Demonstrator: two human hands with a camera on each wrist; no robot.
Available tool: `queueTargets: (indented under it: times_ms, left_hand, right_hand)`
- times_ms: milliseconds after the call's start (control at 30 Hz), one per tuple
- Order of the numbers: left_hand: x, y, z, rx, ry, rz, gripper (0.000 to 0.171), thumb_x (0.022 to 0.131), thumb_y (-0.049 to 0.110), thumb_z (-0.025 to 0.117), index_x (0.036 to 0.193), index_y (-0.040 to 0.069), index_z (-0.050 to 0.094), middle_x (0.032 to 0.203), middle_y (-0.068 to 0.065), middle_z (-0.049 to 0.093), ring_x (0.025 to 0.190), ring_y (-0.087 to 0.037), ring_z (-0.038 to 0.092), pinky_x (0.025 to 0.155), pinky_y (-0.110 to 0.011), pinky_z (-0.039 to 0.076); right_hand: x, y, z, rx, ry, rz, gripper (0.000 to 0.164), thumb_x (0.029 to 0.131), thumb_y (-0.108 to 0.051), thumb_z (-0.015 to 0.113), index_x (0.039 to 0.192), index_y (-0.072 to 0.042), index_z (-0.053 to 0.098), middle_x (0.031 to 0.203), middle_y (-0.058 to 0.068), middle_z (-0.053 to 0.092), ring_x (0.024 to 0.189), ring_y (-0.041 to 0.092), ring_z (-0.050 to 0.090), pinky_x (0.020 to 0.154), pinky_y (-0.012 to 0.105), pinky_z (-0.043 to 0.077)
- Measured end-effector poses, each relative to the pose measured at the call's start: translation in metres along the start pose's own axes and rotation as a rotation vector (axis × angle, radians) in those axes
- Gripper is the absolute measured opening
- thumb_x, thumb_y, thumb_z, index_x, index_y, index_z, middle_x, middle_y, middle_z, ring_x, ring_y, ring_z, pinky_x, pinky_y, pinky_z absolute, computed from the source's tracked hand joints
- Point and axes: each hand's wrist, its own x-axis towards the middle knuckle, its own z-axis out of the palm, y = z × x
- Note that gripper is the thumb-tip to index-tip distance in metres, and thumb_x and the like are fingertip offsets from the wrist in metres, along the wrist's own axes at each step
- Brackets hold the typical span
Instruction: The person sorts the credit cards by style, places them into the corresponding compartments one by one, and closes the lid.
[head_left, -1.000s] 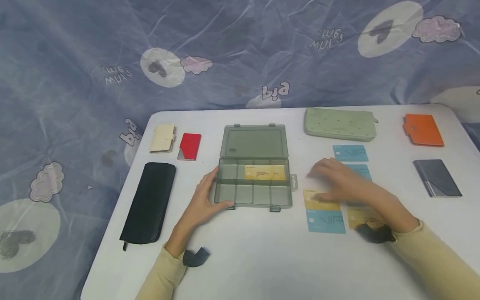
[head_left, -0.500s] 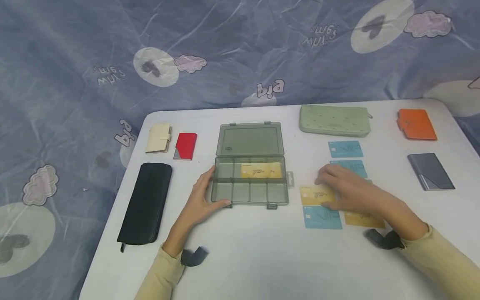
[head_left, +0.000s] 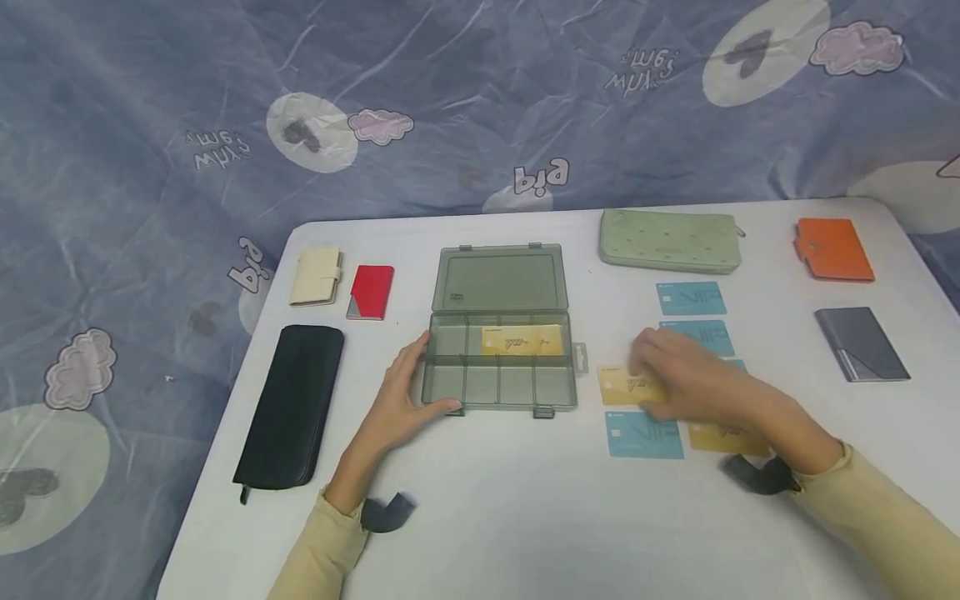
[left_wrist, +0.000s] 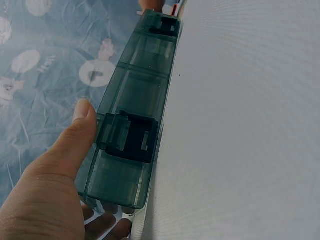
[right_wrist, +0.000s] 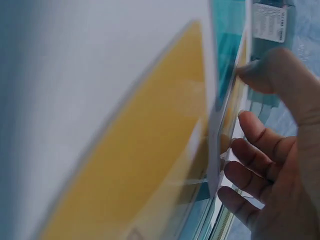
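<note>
A translucent green compartment box [head_left: 482, 386] lies with its lid folded back, and a gold card [head_left: 521, 340] rests in its rear row. My left hand [head_left: 401, 404] grips the box's near left corner. In the left wrist view the thumb lies at the rim beside a dark latch [left_wrist: 132, 137], the fingers around the end wall. My right hand [head_left: 693, 379] pinches another gold card [head_left: 618, 386] between thumb and fingertips, just behind a blue VIP card [head_left: 643, 435]. That gold card [right_wrist: 231, 112] shows edge-on in the right wrist view.
Blue VIP cards [head_left: 691, 297] and a gold card [head_left: 727, 439] lie around my right hand, some partly hidden. A green wallet [head_left: 670, 242], orange wallet [head_left: 835, 250] and grey card holder [head_left: 862, 344] sit right. A black wallet [head_left: 291, 406], cream wallet [head_left: 317, 277] and red holder [head_left: 371, 292] are left.
My right hand came down onto the gold card and has shifted it slightly left and away from the blue card in front. My left hand stays on the box. The head view shifted slightly.
</note>
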Motion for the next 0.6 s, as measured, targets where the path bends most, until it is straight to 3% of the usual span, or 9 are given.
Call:
queueTargets:
  times_ms: [300, 600]
  left_hand:
    - [-0.0009, 0.0000, -0.0008, 0.005, -0.001, -0.020, 0.100, 0.069, 0.045, 0.079, 0.148, 0.026, 0.021, 0.147, 0.002, 0.032, 0.128, -0.015, 0.034, 0.103, -0.046, 0.037]
    - [-0.0005, -0.0013, -0.0008, 0.010, 0.003, -0.003, 0.100, 0.070, 0.047, 0.077, 0.149, 0.024, 0.020, 0.146, 0.000, 0.033, 0.130, -0.016, 0.033, 0.104, -0.049, 0.032]
  right_hand:
    - [0.0032, 0.0034, 0.0001, 0.022, -0.011, 0.016, 0.055, 0.067, -0.040, 0.080, 0.111, -0.018, 0.055, 0.103, -0.009, 0.050, 0.091, 0.010, 0.043, 0.083, 0.032, 0.043]
    - [0.0101, 0.0046, 0.0004, 0.075, -0.015, 0.026, 0.051, 0.067, -0.033, 0.079, 0.105, -0.018, 0.049, 0.095, -0.007, 0.047, 0.087, 0.011, 0.041, 0.080, 0.030, 0.040]
